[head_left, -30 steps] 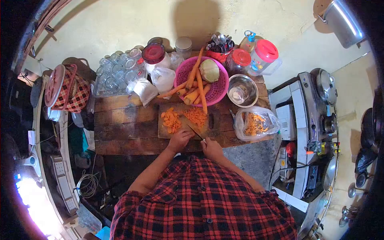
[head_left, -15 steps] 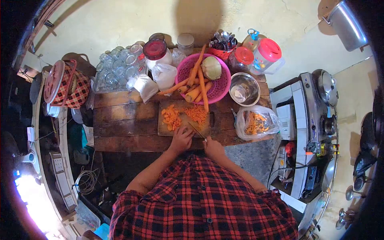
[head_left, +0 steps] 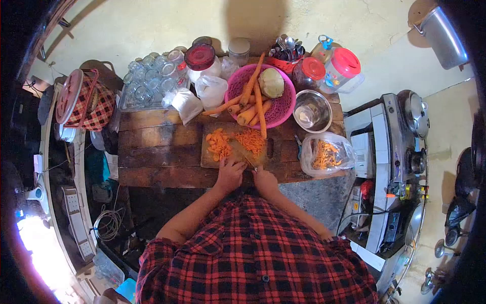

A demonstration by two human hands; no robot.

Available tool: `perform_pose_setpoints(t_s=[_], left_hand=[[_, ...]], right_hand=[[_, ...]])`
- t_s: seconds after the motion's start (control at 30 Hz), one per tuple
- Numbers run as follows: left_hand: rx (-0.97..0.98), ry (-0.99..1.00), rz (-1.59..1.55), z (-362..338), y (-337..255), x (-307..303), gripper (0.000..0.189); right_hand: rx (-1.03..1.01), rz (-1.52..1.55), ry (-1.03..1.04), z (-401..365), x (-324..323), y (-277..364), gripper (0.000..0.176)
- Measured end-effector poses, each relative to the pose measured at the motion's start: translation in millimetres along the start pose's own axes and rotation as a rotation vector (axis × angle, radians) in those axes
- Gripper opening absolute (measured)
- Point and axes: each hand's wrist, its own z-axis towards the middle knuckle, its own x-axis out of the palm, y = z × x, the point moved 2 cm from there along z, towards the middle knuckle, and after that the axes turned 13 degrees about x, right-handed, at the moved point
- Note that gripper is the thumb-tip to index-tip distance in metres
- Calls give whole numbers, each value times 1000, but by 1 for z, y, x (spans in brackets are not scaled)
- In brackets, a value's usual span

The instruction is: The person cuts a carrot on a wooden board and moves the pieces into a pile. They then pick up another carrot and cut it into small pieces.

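Observation:
My right hand (head_left: pixel 265 183) is closed around the handle of a knife (head_left: pixel 249 161), its blade slanting over the near edge of a wooden cutting board (head_left: pixel 208 160). Beside the blade, my left hand (head_left: pixel 231 175) rests on the board with its fingers bent and pressed down. Whatever lies under those fingertips is hidden. Orange carrot slices (head_left: pixel 218 144) are heaped on the board's left half, just beyond my left hand. Thin carrot strips (head_left: pixel 250 141) make a second heap on the right, beyond the knife.
Behind the board, a pink basket (head_left: pixel 286 112) holds whole carrots (head_left: pixel 247 118) and a cabbage (head_left: pixel 271 83). A steel bowl (head_left: pixel 324 114) and a plastic bag (head_left: pixel 347 161) of cut carrot stand right. Glass mugs (head_left: pixel 147 83) fill a tray at the back left. A stove (head_left: pixel 394 137) stands far right.
My right hand has shifted slightly left with the knife, bringing it closer to my left hand. The left hand stays bent on the board. The whole view has shifted slightly.

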Motion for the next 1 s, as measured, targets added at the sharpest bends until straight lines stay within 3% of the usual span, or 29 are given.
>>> perform_pose_setpoints(t_s=[0.13,0.3,0.4,0.63,1.0], left_hand=[[-7,48,-7,0,0,1,38],[-10,36,6,-2,1,4,37],[1,10,-7,-2,0,2,38],[3,15,10,-4,1,3,40],[10,41,22,-7,0,2,43]], right_hand=[[-58,-26,30,0,-9,0,32],[45,-10,30,-5,3,-4,34],[-38,3,9,6,1,5,34],[27,17,36,0,9,-5,31],[-50,12,-49,5,7,8,30]])
